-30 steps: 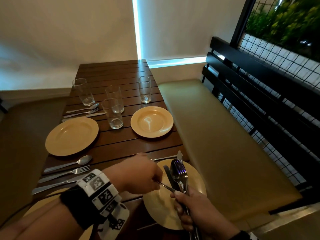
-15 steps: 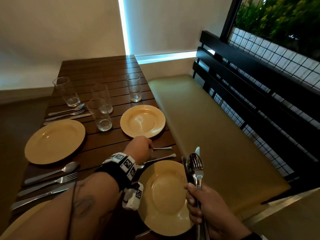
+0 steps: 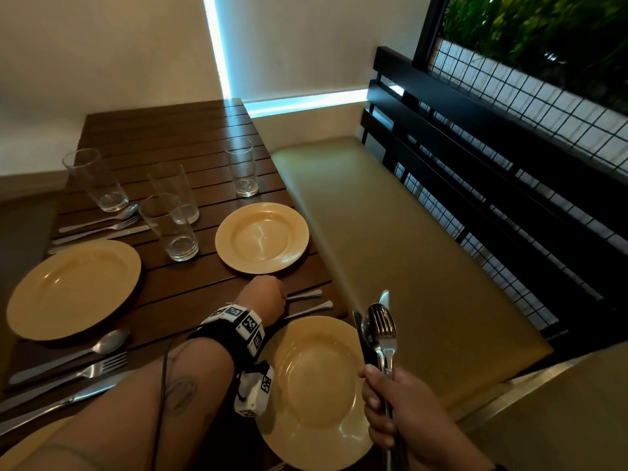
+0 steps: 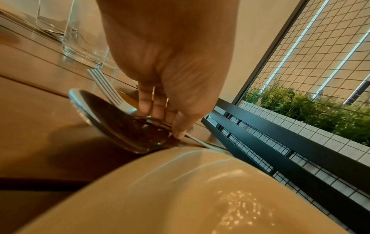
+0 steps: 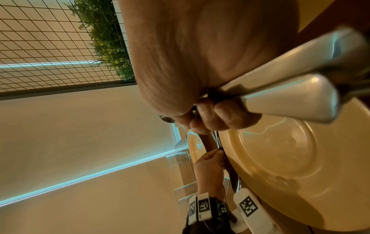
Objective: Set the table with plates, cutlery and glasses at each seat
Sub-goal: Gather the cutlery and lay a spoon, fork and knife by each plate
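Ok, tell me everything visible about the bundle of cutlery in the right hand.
The bundle of cutlery is shiny metal: a fork, a spoon and a knife tip show, heads up, above the near plate. The right hand grips the handles in a fist; their flared ends stick out below it in the right wrist view.

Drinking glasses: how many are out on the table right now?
4. Far-left glass, two middle glasses between the far plates, one beyond the bench-side plate. None seems hidden.
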Tool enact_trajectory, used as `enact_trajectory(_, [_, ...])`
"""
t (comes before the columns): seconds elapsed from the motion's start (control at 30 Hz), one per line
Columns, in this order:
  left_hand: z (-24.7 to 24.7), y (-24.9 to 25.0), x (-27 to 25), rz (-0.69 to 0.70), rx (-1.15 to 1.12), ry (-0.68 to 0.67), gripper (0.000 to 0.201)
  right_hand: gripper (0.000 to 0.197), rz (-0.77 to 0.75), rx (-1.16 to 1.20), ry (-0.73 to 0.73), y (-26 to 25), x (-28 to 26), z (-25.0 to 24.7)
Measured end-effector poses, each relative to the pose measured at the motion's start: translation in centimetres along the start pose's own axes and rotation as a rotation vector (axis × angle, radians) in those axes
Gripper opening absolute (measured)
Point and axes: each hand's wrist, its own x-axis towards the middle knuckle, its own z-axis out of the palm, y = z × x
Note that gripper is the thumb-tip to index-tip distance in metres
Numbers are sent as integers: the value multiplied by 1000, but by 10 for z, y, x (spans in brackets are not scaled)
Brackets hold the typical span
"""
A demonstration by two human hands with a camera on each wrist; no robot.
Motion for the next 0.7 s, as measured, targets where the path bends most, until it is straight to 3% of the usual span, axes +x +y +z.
enact_trajectory(0.4, [-1, 4, -5, -45, -74, -3, 19, 21, -77, 12, -25, -13, -2, 13])
enact_trajectory(0.5, [-24, 24, -32, -12, -268, 161, 22, 23, -225, 9, -33, -29, -5, 27])
enact_trajectory(0.57, [-34, 43, -70, -2, -586, 216, 24, 30, -364, -8, -64, -42, -8, 38])
enact_trajectory(0.6, [-34, 55, -92, -21, -856, 130, 30, 35, -430, -21, -76, -48, -9, 44])
enact_trajectory(0.63, [-31, 69, -116, -44, -1185, -58, 39, 40, -492, -28, -94, -54, -11, 50])
enact_trajectory(0.7, [-21, 91, -152, -52, -1700, -568, 53, 49, -596, -7, -136, -59, -11, 61])
